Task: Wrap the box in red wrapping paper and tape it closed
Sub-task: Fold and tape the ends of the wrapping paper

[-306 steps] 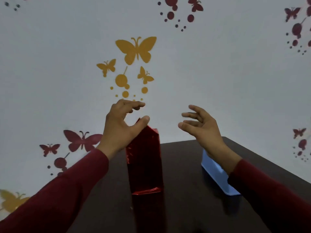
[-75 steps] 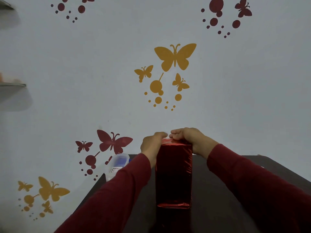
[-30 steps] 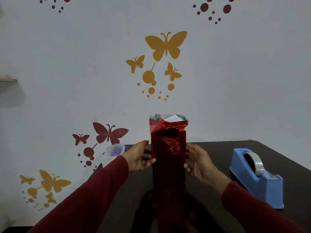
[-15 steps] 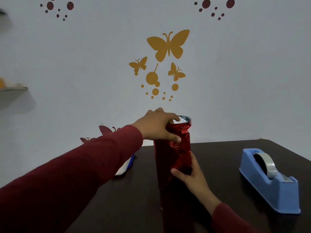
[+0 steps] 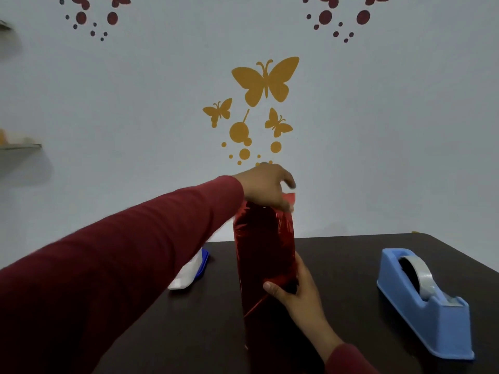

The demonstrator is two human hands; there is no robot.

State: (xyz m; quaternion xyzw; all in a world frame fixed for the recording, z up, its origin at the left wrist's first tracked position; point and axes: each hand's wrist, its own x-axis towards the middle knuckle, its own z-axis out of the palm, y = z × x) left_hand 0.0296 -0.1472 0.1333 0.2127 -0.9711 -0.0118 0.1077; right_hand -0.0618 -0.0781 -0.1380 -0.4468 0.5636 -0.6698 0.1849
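Partly hidden, left hand [image 5: 266, 186] grip pinching red wrapping paper [image 5: 263, 247], right hand [image 5: 295, 288] gripping it.

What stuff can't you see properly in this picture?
Head view only:
- Top of the tall box in shiny red wrapping paper: the left hand covers it, so the fold is hidden.
- White container with blue lid: mostly behind the left sleeve.
- Box's right side: covered by the right hand.
- Tape end on the blue tape dispenser: too small to tell.
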